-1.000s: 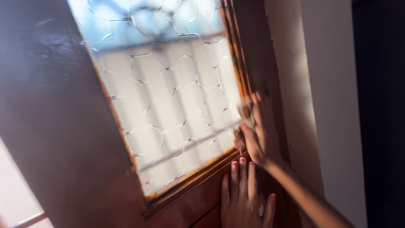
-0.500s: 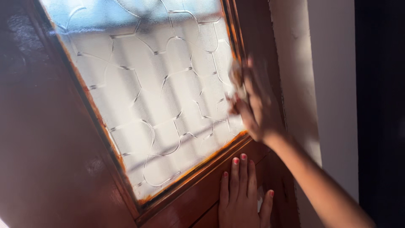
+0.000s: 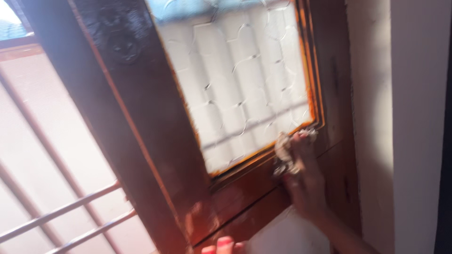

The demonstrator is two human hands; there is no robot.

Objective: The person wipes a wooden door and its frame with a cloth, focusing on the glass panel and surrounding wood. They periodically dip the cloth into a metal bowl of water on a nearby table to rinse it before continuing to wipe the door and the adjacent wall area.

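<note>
The dark reddish-brown wooden door [image 3: 155,141] fills my view, its frosted, patterned glass pane [image 3: 245,80] set toward twelve o'clock. Behind it, at nine o'clock, pale metal window bars [image 3: 61,211] cross a bright opening, and a cream wall [image 3: 405,117] stands at three o'clock. My right hand [image 3: 303,181] is closed around a small crumpled pale cloth wad [image 3: 284,157], pressing it against the orange-edged frame at the pane's lower right corner, about five o'clock of the glass. The wad looks soft, light and squashy, best pinched in the fingertips. Only my left hand's fingertips [image 3: 223,245] show at six o'clock; I cannot tell its state.
</note>
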